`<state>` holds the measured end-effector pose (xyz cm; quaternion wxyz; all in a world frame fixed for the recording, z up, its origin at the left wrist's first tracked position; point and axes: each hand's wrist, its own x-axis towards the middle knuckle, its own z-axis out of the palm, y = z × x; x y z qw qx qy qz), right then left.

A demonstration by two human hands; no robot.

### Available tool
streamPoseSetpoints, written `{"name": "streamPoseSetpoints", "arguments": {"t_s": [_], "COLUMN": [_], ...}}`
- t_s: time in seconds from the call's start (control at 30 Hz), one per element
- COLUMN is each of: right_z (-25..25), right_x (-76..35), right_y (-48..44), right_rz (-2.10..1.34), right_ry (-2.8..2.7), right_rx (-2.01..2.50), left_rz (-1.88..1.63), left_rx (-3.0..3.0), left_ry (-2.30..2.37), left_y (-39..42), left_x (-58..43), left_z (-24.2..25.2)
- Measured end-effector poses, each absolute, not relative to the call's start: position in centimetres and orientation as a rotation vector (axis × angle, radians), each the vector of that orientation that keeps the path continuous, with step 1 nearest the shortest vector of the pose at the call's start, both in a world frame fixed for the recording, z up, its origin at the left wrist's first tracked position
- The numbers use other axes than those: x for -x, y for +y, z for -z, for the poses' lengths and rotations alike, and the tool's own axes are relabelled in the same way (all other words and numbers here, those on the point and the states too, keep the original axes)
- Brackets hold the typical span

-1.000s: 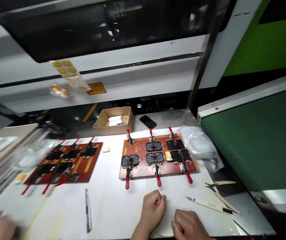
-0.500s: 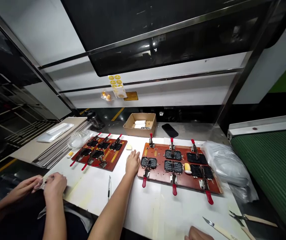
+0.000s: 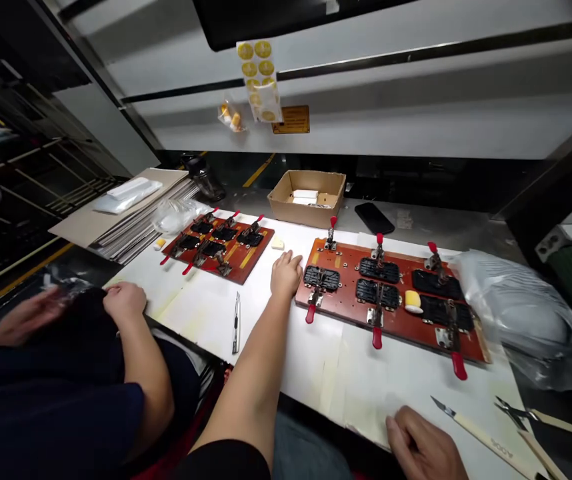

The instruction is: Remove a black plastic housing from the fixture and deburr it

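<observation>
My left hand [image 3: 287,273] lies on the white table, fingers stretched forward and resting flat, beside the left edge of a reddish-brown fixture board [image 3: 346,311]. It holds nothing. Black plastic parts [image 3: 379,269] sit on that board under toggle clamps with red handles [image 3: 377,337]. A yellow-and-white sponge-like piece [image 3: 413,301] lies among them. Just beyond my left fingertips is a small pale yellow block [image 3: 278,243]. At the table's front edge my right hand [image 3: 426,443] rests with curled fingers and nothing visible in it, left of a pale-handled craft knife [image 3: 481,433].
A co-worker's hands [image 3: 125,300] are at the left, near a second clamp board [image 3: 253,259]. A utility knife [image 3: 237,323] lies between the boards. Behind stand a cardboard box [image 3: 306,212] and a phone [image 3: 375,218]. Bagged parts [image 3: 531,320] and cutters [image 3: 531,415] lie right.
The view has tipped down and closer, showing more of my right hand. My left hand stays by the board. The co-worker's hands, together before, are now apart, one holding clear plastic.
</observation>
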<state>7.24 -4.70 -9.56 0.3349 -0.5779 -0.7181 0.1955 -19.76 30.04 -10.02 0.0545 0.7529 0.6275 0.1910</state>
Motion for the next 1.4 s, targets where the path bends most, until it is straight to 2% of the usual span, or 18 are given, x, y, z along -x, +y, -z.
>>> {"name": "streamPoseSetpoints", "arguments": {"t_s": [1.4], "right_z": [8.2], "right_x": [-7.0], "right_y": [-4.7], "right_rz": [-0.501], "right_ry": [-1.868], "right_rx": [1.592], "left_rz": [-0.64], "left_rx": [-2.205], "left_ry": [1.887], "left_y": [29.4], "left_x": [19.2], "left_z": [9.5]}}
